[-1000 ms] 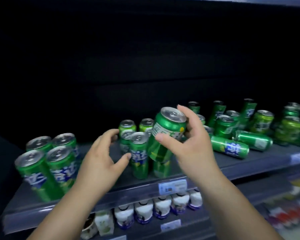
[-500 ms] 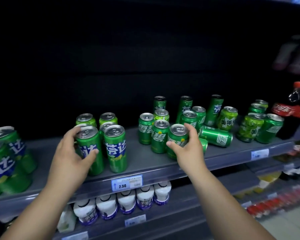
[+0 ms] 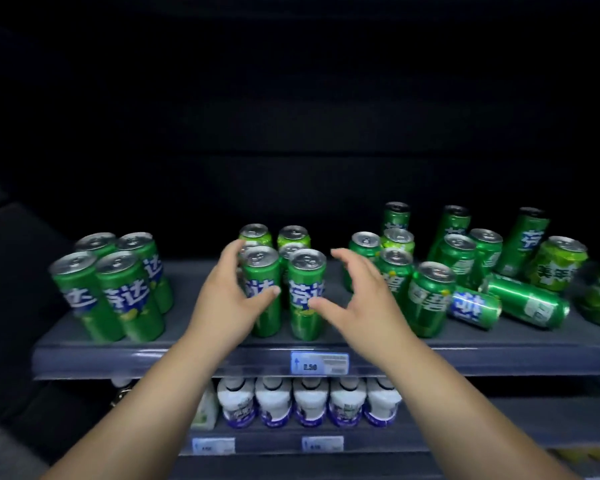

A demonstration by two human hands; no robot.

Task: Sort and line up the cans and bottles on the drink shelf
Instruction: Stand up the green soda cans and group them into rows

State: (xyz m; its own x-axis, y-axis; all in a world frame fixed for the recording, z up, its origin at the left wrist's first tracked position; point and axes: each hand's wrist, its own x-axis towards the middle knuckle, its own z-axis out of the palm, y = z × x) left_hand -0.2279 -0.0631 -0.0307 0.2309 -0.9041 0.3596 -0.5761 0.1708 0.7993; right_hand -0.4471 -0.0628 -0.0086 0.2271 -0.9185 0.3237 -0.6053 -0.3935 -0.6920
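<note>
R grip (image 3: 364,306) moved over, open beside can (image 3: 307,271)

a black flat back wall (image 3: 291,116) is swallowing most of the dim light behind the grey flat shelf board (image 3: 205,329). a pale grey floor patch (image 3: 0,455) is showing at lower left.

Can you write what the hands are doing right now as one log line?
left hand: grips front tall can | right hand: open beside next can | shelf: tipped can at right
</note>
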